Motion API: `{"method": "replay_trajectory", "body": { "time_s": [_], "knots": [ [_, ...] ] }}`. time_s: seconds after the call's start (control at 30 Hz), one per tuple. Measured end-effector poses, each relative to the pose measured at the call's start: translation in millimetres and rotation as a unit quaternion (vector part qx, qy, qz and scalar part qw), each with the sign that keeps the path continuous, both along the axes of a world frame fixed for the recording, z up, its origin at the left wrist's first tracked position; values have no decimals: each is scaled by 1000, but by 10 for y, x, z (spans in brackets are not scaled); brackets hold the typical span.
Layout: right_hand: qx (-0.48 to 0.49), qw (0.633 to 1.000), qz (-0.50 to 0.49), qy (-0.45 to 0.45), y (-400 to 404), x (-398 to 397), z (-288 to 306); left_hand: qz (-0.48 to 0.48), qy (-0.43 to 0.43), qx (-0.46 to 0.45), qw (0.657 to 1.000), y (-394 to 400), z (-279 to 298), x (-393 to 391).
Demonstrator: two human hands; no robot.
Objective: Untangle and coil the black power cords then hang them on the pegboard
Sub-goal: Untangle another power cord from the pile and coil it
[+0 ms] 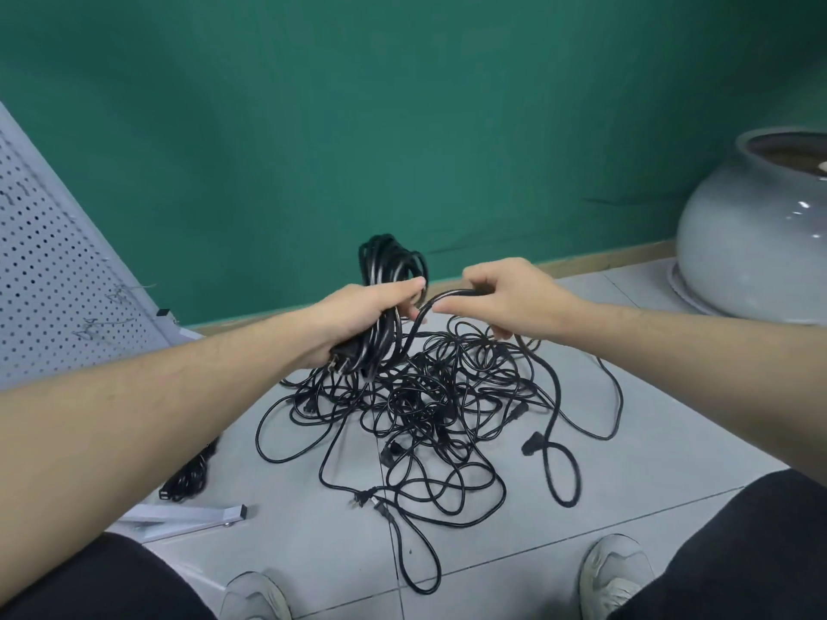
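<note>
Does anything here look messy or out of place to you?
Yes: a big tangle of black cords sprawls over the tiled floor, with plugs poking out at its edges. The left hand grips a partly wound coil while the right hand pinches a strand leading from it. The white pegboard leans aslant rather than standing upright.

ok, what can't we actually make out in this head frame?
- Pegboard: cut off by the left edge; its hooks are too small to count.
- Tangled cords on the floor: overlaps hide how many there are.
- Coil in the left hand: the fingers cover its lower loops.
- Right hand: pinches a strand; which cord it belongs to is unclear.
- Second bundle: largely behind the left forearm.
- Ceramic pot: cut by the right edge.
</note>
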State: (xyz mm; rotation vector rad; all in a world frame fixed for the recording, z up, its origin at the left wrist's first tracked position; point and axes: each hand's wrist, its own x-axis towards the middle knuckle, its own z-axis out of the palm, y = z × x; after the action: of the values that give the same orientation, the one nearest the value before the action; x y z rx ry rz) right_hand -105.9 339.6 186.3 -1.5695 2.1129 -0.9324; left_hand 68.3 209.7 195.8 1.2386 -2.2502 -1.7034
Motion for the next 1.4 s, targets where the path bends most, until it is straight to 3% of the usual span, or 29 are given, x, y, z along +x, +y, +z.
{"method": "replay_trajectory", "body": {
  "time_s": [0.13,0.27,0.47,0.63,0.7,0.8,1.03,1.23,1.4],
  "knots": [
    [19,993,-109,37,-31,-25,60,-57,-4,9,998,145,65,-45],
    [-14,997,-73,12,-54,-1,112,-130,-33,-59,989,153,69,-61],
    [-49,988,12,-146,8,-141,184,-26,21,-52,998,116,-14,-32],
    [64,996,-64,7,47,-220,107,-40,38,-62,997,139,-31,4],
    [19,994,-104,14,27,-212,104,-54,43,-53,996,158,-30,-5],
    [-86,987,-107,-84,-47,-162,147,-62,76,-14,995,212,6,-18],
    [-143,922,-101,-346,-216,132,99,-55,130,43,989,260,4,-66],
    [-173,869,-124,-447,-281,298,191,-65,143,80,984,292,1,-85],
    [-178,851,-131,-477,-322,314,190,-101,169,164,967,325,54,-79]
  ]
}}
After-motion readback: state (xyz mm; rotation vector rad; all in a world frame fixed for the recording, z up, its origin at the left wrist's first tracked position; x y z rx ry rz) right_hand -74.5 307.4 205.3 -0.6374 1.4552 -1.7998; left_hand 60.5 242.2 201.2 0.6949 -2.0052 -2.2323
